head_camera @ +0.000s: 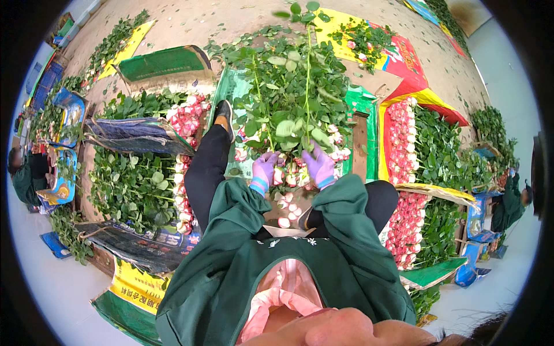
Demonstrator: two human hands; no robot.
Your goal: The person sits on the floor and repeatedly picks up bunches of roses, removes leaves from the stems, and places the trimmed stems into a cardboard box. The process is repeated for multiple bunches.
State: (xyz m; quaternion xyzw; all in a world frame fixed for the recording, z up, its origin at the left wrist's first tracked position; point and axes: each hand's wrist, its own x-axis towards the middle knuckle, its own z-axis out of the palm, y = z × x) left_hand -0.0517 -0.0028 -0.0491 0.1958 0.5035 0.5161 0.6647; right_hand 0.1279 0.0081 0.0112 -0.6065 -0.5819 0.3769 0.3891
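My left hand point(264, 169), in a purple glove, is closed on the lower end of a rose stem point(258, 88) that points away from me. Between the thumb and fingers of my right hand point(319, 166), also gloved, is a longer leafy rose stem point(308, 73). Under both stems lies a heap of cut roses point(298, 97), leaves outward, with pink-and-white rose heads point(337, 140) towards me. Several heads point(291, 178) show between my hands; which stems they belong to is hard to tell. Loose rose heads point(284, 207) lie on the floor between my legs.
Stacked roses point(134, 186) lie on my left, divided by woven sacking point(134, 134). More rows of roses point(402, 142) stand on my right beside a wooden board point(359, 147). A yellow-and-red sack point(398, 56) lies beyond. People point(30, 173) are at both far sides.
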